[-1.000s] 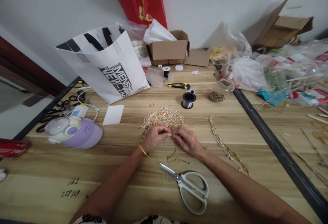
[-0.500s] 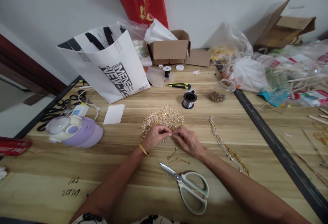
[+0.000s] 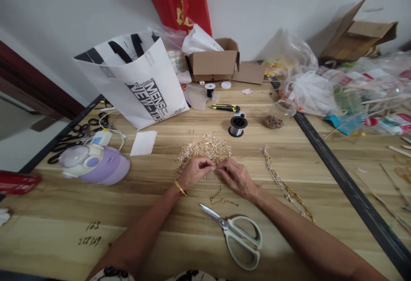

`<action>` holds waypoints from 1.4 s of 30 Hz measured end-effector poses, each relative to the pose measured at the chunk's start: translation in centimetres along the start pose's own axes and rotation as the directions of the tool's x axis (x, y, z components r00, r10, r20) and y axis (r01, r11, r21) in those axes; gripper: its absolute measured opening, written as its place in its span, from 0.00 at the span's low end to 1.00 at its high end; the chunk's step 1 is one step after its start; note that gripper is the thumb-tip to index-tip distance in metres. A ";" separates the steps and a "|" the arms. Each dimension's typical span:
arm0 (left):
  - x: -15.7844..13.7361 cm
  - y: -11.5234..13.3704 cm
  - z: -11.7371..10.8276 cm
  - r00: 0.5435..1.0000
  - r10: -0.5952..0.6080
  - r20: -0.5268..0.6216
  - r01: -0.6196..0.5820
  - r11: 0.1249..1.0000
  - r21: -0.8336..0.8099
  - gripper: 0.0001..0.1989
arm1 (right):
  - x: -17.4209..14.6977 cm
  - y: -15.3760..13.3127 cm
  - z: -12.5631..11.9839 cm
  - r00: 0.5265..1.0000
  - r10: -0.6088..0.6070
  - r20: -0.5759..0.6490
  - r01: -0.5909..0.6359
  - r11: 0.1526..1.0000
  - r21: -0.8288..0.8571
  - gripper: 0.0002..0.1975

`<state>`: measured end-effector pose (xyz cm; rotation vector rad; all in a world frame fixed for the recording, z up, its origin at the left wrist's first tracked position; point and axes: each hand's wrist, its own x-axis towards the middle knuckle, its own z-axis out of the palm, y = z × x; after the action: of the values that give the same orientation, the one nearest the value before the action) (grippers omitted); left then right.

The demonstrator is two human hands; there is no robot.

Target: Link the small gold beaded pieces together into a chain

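My left hand point(image 3: 196, 172) and my right hand point(image 3: 236, 175) meet fingertip to fingertip at the near edge of a pile of gold and clear beads point(image 3: 205, 146). Both hands are pinched closed, and whatever lies between the fingertips is too small to make out. Below them on the wood lies a short gold chain point(image 3: 222, 200) with a ring in it. Nearer to me rest scissors point(image 3: 229, 229) with pale handles, blades pointing up and left. Several strands of gold and clear beads point(image 3: 282, 182) stretch out to the right of my right hand.
Beyond the pile stand a spool of silver wire point(image 3: 238, 126), a yellow-black utility knife point(image 3: 224, 108) and a jar of small beads point(image 3: 278, 116). To the left are a purple device point(image 3: 105, 165), white paper point(image 3: 143, 143) and a white bag point(image 3: 138, 84). A cardboard box point(image 3: 213, 62) sits behind.
Both hands keep almost the same pinched pose over the pile's near edge. The whole view has shifted very slightly; no object has visibly been moved.
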<state>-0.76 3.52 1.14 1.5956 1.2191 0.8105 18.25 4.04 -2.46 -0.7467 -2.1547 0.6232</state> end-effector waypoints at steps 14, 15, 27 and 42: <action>0.4 -0.7 -1.1 0.992 0.045 -0.119 -0.042 0.999 0.034 0.08 | 0.2 -0.1 -0.3 0.997 0.061 -0.049 -0.062 0.998 -0.015 0.05; 0.4 -0.8 -1.2 0.990 0.031 -0.141 -0.029 0.999 0.014 0.08 | 0.3 -0.1 -0.3 0.997 0.060 -0.052 -0.061 0.998 -0.013 0.05; 0.9 -1.3 -2.7 0.926 0.058 -0.372 -0.002 0.989 0.150 0.08 | 0.2 0.3 -0.2 0.996 0.052 -0.079 -0.052 0.999 0.003 0.05; 1.6 -2.1 -3.0 0.898 0.111 -0.427 0.015 0.960 0.281 0.05 | 0.3 0.2 -0.3 0.994 0.079 -0.070 -0.077 0.997 0.029 0.05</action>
<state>-3.73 6.06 0.09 1.7261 1.6825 1.1131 18.40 4.42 -2.29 -0.8303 -2.0565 0.6549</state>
